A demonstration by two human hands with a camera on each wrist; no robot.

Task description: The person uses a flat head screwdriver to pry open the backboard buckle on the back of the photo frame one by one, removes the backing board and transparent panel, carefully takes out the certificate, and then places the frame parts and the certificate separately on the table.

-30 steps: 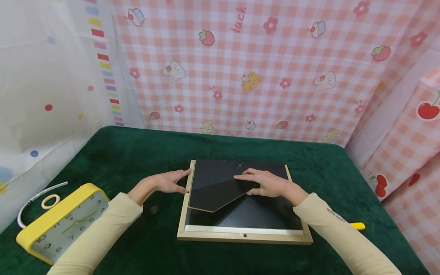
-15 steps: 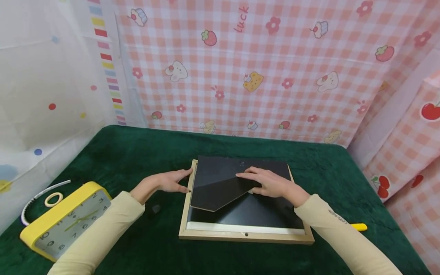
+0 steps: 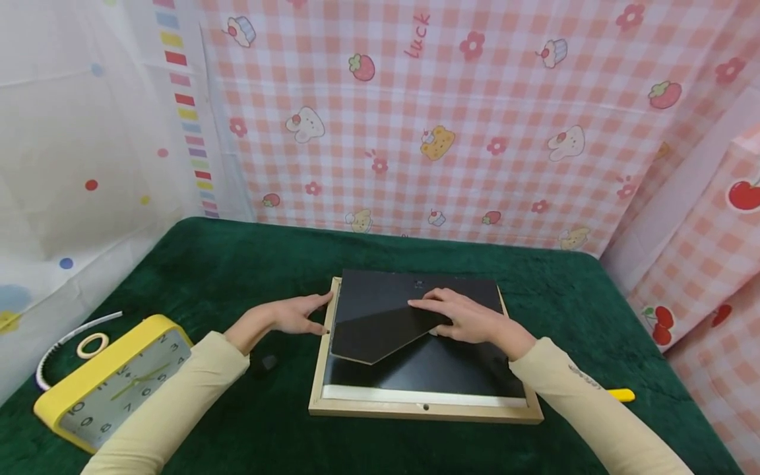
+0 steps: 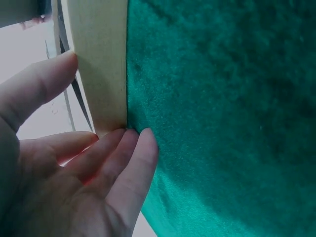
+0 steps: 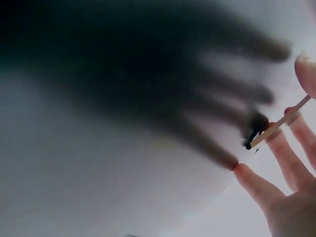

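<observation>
A wooden picture frame [image 3: 475,412] lies on the green cloth, with a glossy dark sheet [image 3: 427,369] and a white strip along its near side. Over it slants a black backing board [image 3: 380,297] with a thin pale edge. My right hand [image 3: 466,316] pinches that board's near edge, thumb below and fingers above. In the right wrist view the board's edge runs between thumb and fingers, above a smooth surface carrying a blurred dark image of the hand. My left hand [image 3: 291,313] touches the frame's left rail [image 4: 98,59], thumb and fingers spread and fairly straight.
At left stands a yellow-rimmed clock [image 3: 119,382], partly behind the left sleeve. A pale ring [image 3: 92,345] and a white ribbed curved piece [image 3: 56,343] lie beyond it. A small dark lump [image 3: 270,361] sits left of the frame; a yellow stick-like end [image 3: 621,395] shows by the right sleeve.
The backing board's far edge has shifted slightly away from me, past the frame's far side. Both hands keep nearly the same places; the head view has moved a little.
</observation>
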